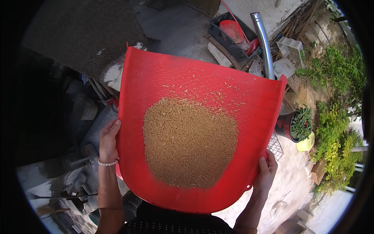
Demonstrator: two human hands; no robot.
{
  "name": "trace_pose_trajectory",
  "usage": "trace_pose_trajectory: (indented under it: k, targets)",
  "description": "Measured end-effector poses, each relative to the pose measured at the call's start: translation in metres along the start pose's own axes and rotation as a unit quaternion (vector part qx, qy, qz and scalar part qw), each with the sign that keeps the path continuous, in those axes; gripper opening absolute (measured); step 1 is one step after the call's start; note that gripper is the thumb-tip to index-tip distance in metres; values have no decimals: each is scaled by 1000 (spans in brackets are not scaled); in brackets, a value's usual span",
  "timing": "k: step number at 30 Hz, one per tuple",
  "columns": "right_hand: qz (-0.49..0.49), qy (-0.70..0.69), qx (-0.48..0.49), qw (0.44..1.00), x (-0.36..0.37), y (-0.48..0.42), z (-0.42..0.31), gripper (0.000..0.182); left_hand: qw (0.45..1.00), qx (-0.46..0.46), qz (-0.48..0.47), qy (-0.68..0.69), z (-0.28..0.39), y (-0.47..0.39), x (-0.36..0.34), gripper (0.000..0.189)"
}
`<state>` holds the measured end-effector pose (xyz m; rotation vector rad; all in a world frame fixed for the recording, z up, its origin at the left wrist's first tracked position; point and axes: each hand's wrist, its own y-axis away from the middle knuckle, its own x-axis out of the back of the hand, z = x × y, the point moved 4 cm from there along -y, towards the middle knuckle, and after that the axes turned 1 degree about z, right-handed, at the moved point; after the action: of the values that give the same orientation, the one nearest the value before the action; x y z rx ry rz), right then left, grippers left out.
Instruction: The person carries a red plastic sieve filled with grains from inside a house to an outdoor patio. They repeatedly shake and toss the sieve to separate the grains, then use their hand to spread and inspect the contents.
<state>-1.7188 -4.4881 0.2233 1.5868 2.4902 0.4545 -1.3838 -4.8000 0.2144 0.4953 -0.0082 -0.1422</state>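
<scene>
A wide red plastic winnowing scoop [257, 117] spans the middle of the head view, its rounded end near my body and its broad straight edge away from me. A pile of brown unhusked grain [191, 143] lies in it, with loose grains and husks scattered towards the straight edge. My left hand [110, 140], with a beaded bracelet at the wrist, grips the scoop's left rim, thumb on top. My right hand [265, 171] holds the right rim lower down, near a small hole. The fingers under the rim are partly hidden.
Beyond the scoop stands a dark plastic crate [217, 27] holding a red vessel. A shiny metal pipe [264, 44] rises beside it. To the right are a white crate [290, 46], a potted pepper plant [302, 124] and green shrubs [330, 64]. A dark surface [87, 38] lies at upper left.
</scene>
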Motion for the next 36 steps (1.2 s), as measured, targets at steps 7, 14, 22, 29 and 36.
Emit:
trace_pose_trajectory:
  k: [7,14,22,29,36]
  targets:
    - [-13,-77,-59,995,15,-28,57,18,1000,4,-9,-26,-26,-1,6,24]
    - [-11,-80,-17,997,-1,-25,14,23,998,-41,18,37,12,20,-6,22]
    - [9,-127,290,949,-9,28,-165,29,952,-258,-66,152,163,79,-25,26]
    - [5,-44,-23,999,-2,-34,18,23,998,-49,0,25,13,2,1,22]
    - [2,-84,21,996,-12,-19,-4,24,996,-52,-6,73,28,16,7,18]
